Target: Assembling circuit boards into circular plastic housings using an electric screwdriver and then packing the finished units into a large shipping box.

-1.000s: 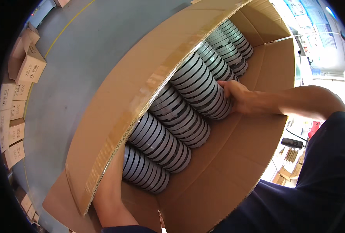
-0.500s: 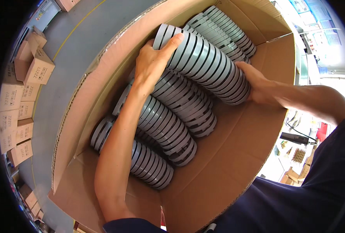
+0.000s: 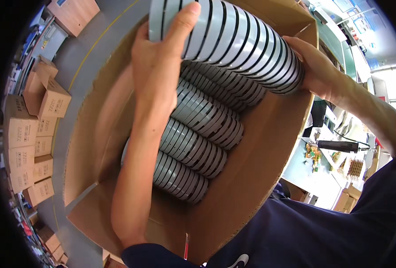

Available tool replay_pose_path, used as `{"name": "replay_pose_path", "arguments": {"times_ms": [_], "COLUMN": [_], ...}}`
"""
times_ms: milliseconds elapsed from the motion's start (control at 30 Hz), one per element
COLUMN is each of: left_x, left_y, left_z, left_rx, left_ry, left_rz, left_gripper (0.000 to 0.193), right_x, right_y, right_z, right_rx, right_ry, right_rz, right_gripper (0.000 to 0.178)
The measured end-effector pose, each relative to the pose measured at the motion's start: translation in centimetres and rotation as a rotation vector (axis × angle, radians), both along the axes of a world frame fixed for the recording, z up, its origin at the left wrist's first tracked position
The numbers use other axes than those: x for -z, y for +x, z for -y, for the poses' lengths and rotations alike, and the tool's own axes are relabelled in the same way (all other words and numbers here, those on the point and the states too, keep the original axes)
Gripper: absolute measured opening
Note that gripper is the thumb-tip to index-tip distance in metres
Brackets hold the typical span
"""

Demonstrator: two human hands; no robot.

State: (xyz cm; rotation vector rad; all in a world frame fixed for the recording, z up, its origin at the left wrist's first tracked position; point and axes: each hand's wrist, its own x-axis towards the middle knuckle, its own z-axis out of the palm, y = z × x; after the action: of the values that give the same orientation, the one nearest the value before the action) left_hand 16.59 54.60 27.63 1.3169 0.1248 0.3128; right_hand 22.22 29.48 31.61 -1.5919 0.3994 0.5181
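Between my two hands hangs a long stack of grey plastic rings (image 3: 233, 38) with dark gaps between them, tilted down to the right. My left hand (image 3: 162, 67) wraps its upper left end, thumb on top. At the lower right end, my right hand (image 3: 316, 67) grips the last rings, its fingertips partly hidden. Beneath lie more stacks of grey rings (image 3: 195, 145), side by side inside a large open cardboard box (image 3: 247, 178). My left forearm covers part of the stacks on the left, and the held stack hides those at the far end.
Along the left, several cardboard boxes (image 3: 21, 125) stand piled on the grey floor (image 3: 79, 67). A workbench (image 3: 296, 165) at right carries a black handheld tool (image 3: 338, 146) with a cable, and small parts. The box's tall walls surround the stacks.
Both hands have raised the held ring stack out of the box, up and closer to me. More of the stacks underneath now shows, and the view has shifted slightly.
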Motion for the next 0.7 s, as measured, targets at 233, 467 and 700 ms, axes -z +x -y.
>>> {"name": "replay_pose_path", "arguments": {"times_ms": [233, 467, 700], "left_x": [-11.4, -15.3, -10.7], "left_y": [-3.1, -2.0, -7.9], "left_z": [0.2, 8.4, 27.7], "left_rx": [-0.156, -0.012, 0.292], "left_ry": [0.391, 1.035, 0.916], "left_rz": [0.309, 0.674, 0.536], "left_gripper": [0.052, 0.042, 0.07], "right_x": [-5.0, -3.8, 9.1], "right_y": [-3.4, -9.7, -16.3], "right_z": [2.1, 10.8, 18.1], "right_rx": [-0.025, 0.285, 0.691], "right_ry": [0.202, 0.505, 0.744], "right_rz": [0.386, 0.506, 0.216], "right_gripper": [0.04, 0.041, 0.052]}}
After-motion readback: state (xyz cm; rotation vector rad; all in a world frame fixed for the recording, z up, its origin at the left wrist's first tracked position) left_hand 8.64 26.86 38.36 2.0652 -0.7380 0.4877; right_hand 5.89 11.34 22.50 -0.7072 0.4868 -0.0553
